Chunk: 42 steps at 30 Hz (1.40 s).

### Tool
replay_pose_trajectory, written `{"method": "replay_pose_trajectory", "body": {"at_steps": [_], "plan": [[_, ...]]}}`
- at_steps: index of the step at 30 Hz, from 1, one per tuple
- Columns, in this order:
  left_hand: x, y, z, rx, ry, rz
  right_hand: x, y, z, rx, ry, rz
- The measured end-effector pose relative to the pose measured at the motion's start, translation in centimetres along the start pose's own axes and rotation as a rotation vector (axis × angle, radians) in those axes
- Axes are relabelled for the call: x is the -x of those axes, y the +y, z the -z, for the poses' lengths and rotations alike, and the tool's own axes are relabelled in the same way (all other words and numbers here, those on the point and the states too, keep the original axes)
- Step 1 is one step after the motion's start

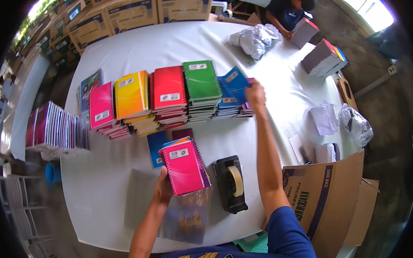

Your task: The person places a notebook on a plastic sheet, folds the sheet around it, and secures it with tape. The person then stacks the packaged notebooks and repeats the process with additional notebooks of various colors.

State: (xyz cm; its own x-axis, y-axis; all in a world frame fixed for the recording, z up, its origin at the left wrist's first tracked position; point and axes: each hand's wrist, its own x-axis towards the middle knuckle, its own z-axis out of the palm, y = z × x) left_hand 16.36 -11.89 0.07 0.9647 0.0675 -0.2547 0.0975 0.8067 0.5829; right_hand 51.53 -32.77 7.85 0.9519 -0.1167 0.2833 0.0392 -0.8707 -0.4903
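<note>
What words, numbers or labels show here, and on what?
Wording goes uncopied here; print stands on:
Stacked cartons: dark lettering.
Brown carton, lower right: large letters, a number.
Navy shirt: lettering, partly cut off.
Pink notebook, left hand: white sticker, too small to read.
Blue notebook, right hand: likewise.

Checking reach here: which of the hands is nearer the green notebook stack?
Right. The right hand is right of the green notebook stack, gripping a blue notebook; the left hand is farther off, nearer the body and to the stack's left, holding a pink-topped bundle.
</note>
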Motion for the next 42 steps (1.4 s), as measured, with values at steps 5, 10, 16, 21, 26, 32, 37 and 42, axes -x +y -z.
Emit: {"method": "replay_pose_trajectory", "body": {"at_steps": [5, 10, 16, 21, 26, 32, 37, 42], "plan": [[0.8, -0.2, 3.5, 0.094, -0.099, 0.071, 4.3, -5.8, 16.5, -0.354, -0.522, 0.653], [1.3, -1.5, 2.2, 0.139, -0.209, 0.157, 15.0, -12.3, 13.0, -0.33, -1.171, 1.067], [4.4, 0.9, 2.3, 0.09, -0.278, 0.199, 26.9, -4.4, 9.8, -0.587, -0.807, 0.322], [8.3, 7.8, -0.1, -0.748, -0.412, 0.16, 35.9, -5.0, 8.0, -1.086, -1.097, -0.306], [11.5, 9.0, 3.2, -1.142, -0.376, -0.21, 43.1, -6.4, 4.9, -1.325, -0.74, -0.216], [11.4, 5.7, 9.8, -0.773, -0.35, -0.218, 48.5, -6.9, -1.0, -1.083, -0.606, 0.146], [11.1, 5.0, 9.5, -0.695, -0.31, -0.214, 48.5, -5.4, -1.7, -1.064, -0.568, 0.032], [11.8, 6.5, 9.3, -0.566, -0.365, -0.106, 47.4, -7.9, 0.3, -0.927, -0.527, 0.192]]}}
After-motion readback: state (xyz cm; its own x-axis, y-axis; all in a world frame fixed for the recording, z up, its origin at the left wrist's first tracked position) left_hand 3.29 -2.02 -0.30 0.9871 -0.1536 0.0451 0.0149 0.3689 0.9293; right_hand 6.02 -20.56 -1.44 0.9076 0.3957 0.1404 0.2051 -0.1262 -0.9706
